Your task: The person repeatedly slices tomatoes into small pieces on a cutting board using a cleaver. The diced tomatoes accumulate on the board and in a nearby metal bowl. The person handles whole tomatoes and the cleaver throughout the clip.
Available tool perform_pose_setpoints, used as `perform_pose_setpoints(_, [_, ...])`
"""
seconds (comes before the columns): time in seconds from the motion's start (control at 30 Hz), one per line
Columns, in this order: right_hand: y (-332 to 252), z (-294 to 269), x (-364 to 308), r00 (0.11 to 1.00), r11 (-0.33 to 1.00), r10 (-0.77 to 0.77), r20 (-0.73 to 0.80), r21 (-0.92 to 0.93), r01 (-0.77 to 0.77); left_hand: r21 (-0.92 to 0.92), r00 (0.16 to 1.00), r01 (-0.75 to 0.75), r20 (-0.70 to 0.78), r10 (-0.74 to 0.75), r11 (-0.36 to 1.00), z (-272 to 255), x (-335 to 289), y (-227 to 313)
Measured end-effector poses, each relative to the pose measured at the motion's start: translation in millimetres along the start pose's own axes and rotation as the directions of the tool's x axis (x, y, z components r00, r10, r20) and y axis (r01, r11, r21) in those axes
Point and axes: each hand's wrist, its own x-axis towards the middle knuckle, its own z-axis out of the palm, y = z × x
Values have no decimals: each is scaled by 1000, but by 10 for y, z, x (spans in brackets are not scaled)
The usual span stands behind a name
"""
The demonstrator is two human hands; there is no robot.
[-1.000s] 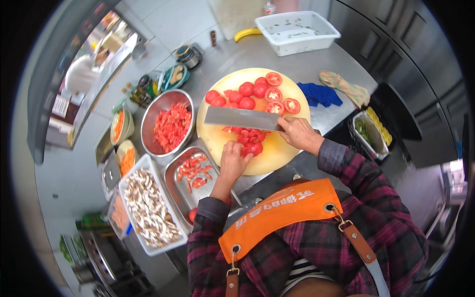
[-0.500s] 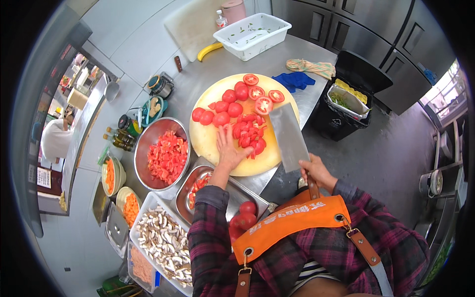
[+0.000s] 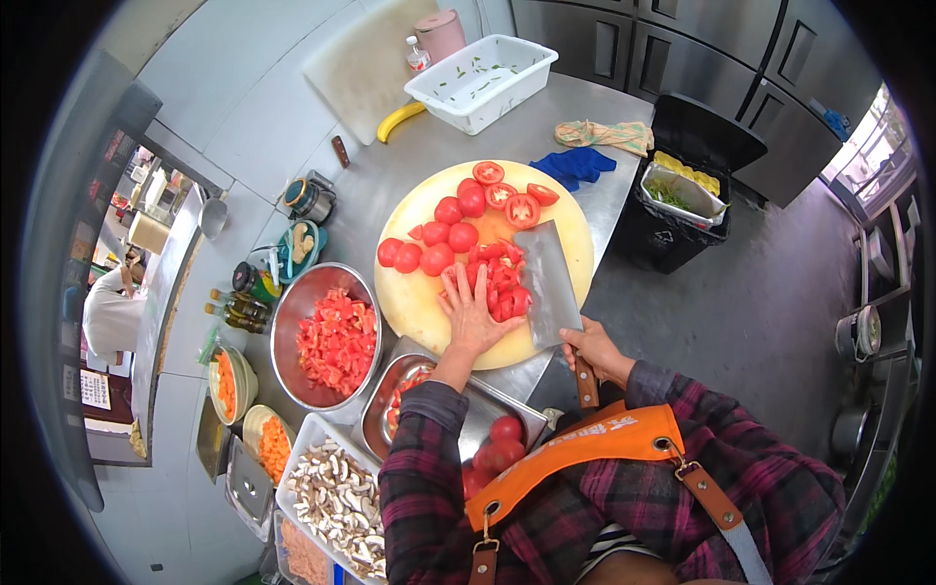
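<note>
A steel mixing bowl [image 3: 282, 331] holds diced tomato, and two small bowls beyond it hold orange carrot pieces [image 3: 274, 450]. A white tub [image 3: 314, 429] is full of sliced mushrooms; a clear container [image 3: 284, 554] of pink meat is cut off by the lower edge. Green scraps lie in the white basin [image 3: 480, 119]. The steel tray [image 3: 456, 413] contains red strips and round tomatoes [image 3: 499, 454], partly hidden by the left sleeve and orange apron, so I cannot count them.

On the round cutting board [image 3: 408, 304] are four tomato halves [image 3: 523, 211] cut-side up, at least seven domed ones [image 3: 437, 258] and a chopped tomato pile [image 3: 502, 283]. The left hand [image 3: 474, 317] is spread, palm down, fingers against that pile and gripping nothing visible. The right hand [image 3: 593, 353] is closed around the wooden handle of one cleaver [image 3: 552, 288], its blade beside the pile; the handle's end meets the apron.
</note>
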Motion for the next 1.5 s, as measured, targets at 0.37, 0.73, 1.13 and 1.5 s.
perform_pose_setpoints(0.37, [-78, 206, 299, 991, 993, 56, 119, -110, -43, -133, 972, -64, -231, 32, 989, 145, 173, 164])
perform_pose_setpoints(0.73, [-104, 192, 361, 973, 987, 87, 215, -151, -55, -283, 861, -140, -507, -24, 949, 260, 248, 248])
perform_pose_setpoints(1.13, [1, 46, 174, 959, 987, -69, 274, -118, 105, -335, 844, -185, -537, -26, 924, 38, 198, 566])
perform_pose_setpoints(1.5, [-433, 996, 149, 883, 955, -26, 468, -249, 160, -368, 673, -86, -707, -218, 926, -750, -42, -2])
